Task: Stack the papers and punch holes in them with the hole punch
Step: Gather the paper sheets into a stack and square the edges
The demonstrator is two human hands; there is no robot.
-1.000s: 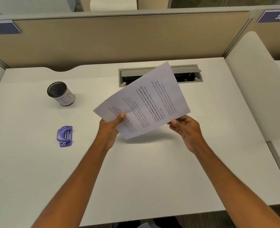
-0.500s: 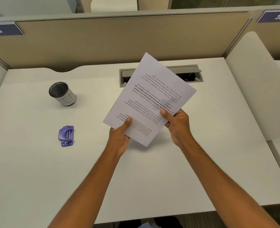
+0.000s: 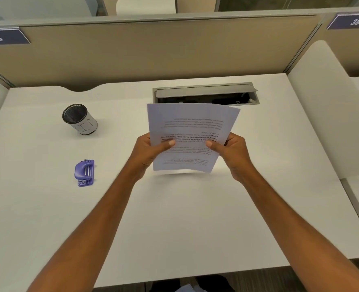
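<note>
I hold the stack of printed white papers (image 3: 190,131) upright over the middle of the white desk (image 3: 174,218), its text upside down to me and its bottom edge just above the surface. My left hand (image 3: 148,151) grips the left edge, thumb on the front. My right hand (image 3: 232,151) grips the right edge the same way. The small purple hole punch (image 3: 84,172) lies flat on the desk well to the left of my left forearm, untouched.
A dark mesh pen cup (image 3: 79,119) with a white label stands at the back left. An open grey cable tray (image 3: 206,93) is sunk into the desk behind the papers. Beige partitions (image 3: 153,51) wall in the back and sides.
The papers have turned from a diagonal tilt to square and upright. Both hands moved to opposite side edges and drew the stack lower toward the desk.
</note>
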